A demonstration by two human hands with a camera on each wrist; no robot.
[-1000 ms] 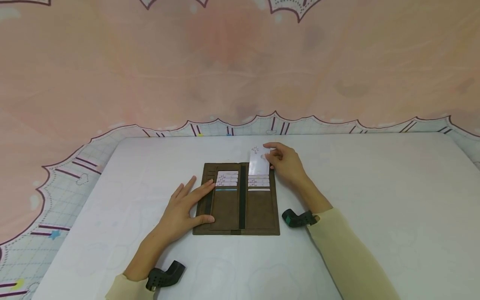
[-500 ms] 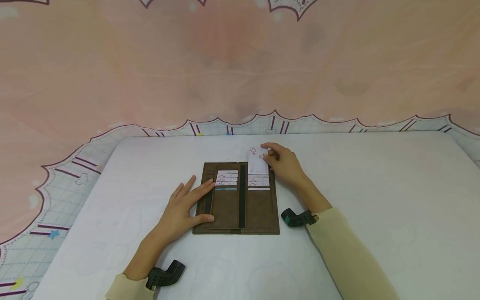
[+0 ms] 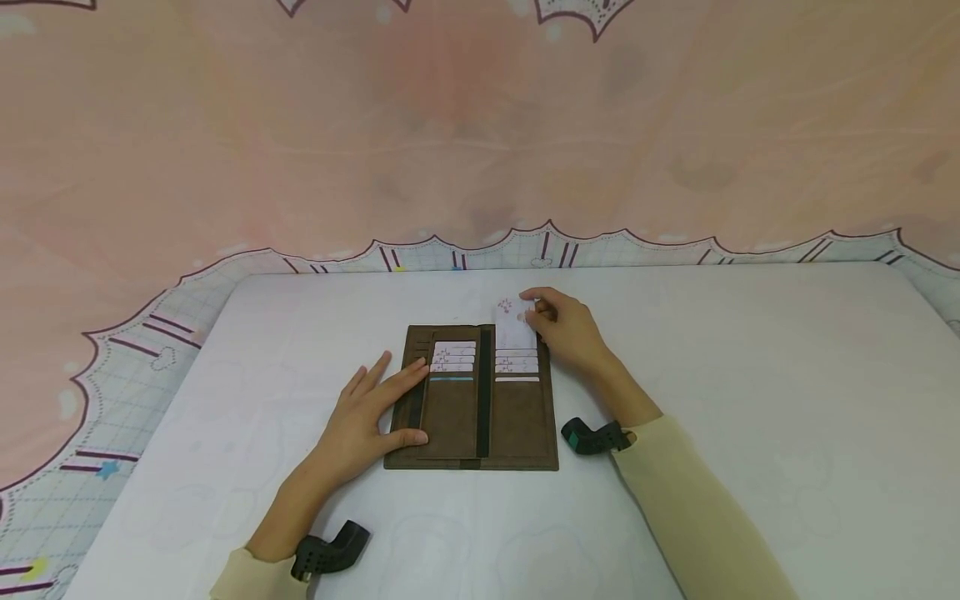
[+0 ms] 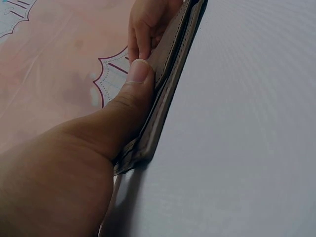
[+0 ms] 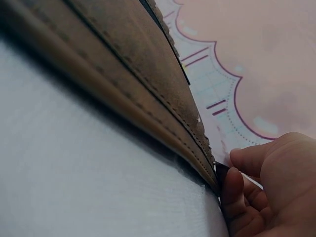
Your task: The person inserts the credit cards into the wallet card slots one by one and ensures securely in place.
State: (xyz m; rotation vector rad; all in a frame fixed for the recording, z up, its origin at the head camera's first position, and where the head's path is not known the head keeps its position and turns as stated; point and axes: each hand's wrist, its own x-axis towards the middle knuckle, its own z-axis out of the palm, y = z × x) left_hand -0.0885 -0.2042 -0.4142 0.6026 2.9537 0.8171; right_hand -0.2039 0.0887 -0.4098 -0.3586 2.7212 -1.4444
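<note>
An open brown wallet (image 3: pixel 517 421) lies flat on the white table. My left hand (image 3: pixel 366 425) rests on its left edge with fingers spread, the thumb lying on the lower left panel. White printed cards (image 3: pixel 453 357) sit in stepped slots on the left side, and more cards (image 3: pixel 517 365) fill the right side's slots. My right hand (image 3: pixel 570 332) pinches the right edge of a white card (image 3: pixel 513 332) that stands partly out of the top right slot. In the right wrist view, thumb and finger meet by the wallet's corner; the card is mostly hidden there.
The white tabletop (image 3: pixel 750 375) spreads around the wallet. Behind it hangs a peach cloth (image 3: pixel 450 125) with a scalloped, patterned border. Black wrist cameras, left (image 3: pixel 330 552) and right (image 3: pixel 596 436), sit near the cuffs.
The pinched card has moved slightly down toward its slot, so a little less of it shows. My right hand has shifted slightly left with it. The left hand stays in place.
</note>
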